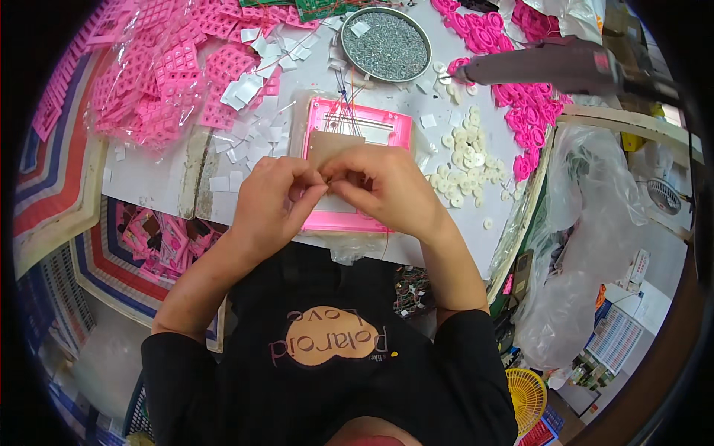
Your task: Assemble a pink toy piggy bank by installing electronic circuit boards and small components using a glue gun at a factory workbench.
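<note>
My left hand (pixel 279 192) and my right hand (pixel 387 186) meet over a pink plastic housing (pixel 401 132) on the table in front of me. Both are closed in a pinch, fingertips almost touching; what they grip is too small and covered to name. Just beyond the fingertips, a flat tan board (pixel 335 143) lies inside the housing, partly hidden by my right hand. Several thin wires (pixel 346 104) stretch from the board's far edge past the housing's far rim. Clear plastic wrap (pixel 348 253) shows under the near edge.
A metal bowl (pixel 430 53) of small screws stands beyond the housing. At the right an electric screwdriver (pixel 543 67) extends above pink ring-shaped parts (pixel 524 123) and white discs (pixel 468 149). Bagged pink grid-like pieces (pixel 152 82) and white squares (pixel 244 91) lie left.
</note>
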### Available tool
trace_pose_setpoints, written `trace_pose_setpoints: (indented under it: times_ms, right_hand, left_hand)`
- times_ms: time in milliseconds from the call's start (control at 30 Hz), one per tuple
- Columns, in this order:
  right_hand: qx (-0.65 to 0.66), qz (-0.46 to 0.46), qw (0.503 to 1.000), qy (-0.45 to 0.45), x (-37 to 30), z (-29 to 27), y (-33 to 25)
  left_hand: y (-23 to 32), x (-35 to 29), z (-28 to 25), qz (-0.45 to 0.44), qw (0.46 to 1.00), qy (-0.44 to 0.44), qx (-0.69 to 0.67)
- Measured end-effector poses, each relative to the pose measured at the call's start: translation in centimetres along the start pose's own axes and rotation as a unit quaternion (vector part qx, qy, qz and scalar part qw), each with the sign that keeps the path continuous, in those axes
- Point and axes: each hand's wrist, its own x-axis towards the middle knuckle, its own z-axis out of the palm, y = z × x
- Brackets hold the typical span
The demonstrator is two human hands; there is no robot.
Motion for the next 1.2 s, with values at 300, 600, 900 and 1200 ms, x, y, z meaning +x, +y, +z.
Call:
trace_pose_setpoints:
  times_ms: [300, 600, 900, 1200]
  right_hand:
    - [-0.004, -0.057, 0.995, 0.076, -1.0, 1.2, 1.5]
    - [-0.098, -0.174, 0.978, 0.066, -0.8, 1.7, 0.1]
    - [-0.162, -0.143, 0.965, 0.15, -0.5, 1.9, 2.0]
    - [-0.044, -0.028, 0.976, 0.211, -0.9, 3.6, 1.6]
  left_hand:
    - [0.3, 0.3, -0.8, 0.095, 0.985, -0.033, 0.138]
    - [0.7, -0.2, -1.4, 0.07, 0.982, -0.022, 0.172]
    - [-0.1, 0.0, -0.9, 0.067, 0.984, -0.009, 0.166]
    - [-0.6, 0.8, -0.7, 0.05, 0.991, -0.027, 0.118]
